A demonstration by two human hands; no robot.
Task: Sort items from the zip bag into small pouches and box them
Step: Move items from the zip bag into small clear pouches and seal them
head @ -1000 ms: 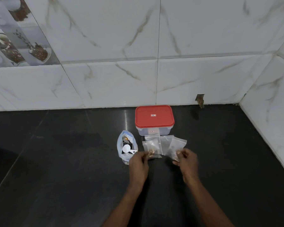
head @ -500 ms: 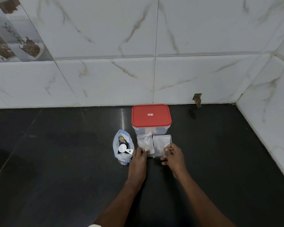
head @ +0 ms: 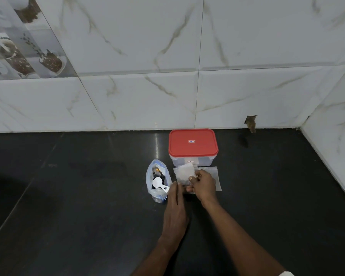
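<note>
Clear pouch [head: 184,173] tilted, pinched in right hand [head: 203,185] fingers, left hand [head: 174,208] fingers straight, zip bag [head: 157,181] lengthwise toward wall [head: 187,96].

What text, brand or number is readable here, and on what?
None legible.
Logo patch on the red lid: too small to read.
Sticker on the clear box front wall: blurred.
Zip bag, small pouch held by right hand: no text visible.

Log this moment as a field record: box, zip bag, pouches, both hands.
box: red lid on, behind pouches
zip bag: left of box, white scoop inside
held pouch: right hand pinches it, before box
spare pouch: flat on counter, right of held pouch
left hand: fingers straight, at held pouch's lower edge
</note>
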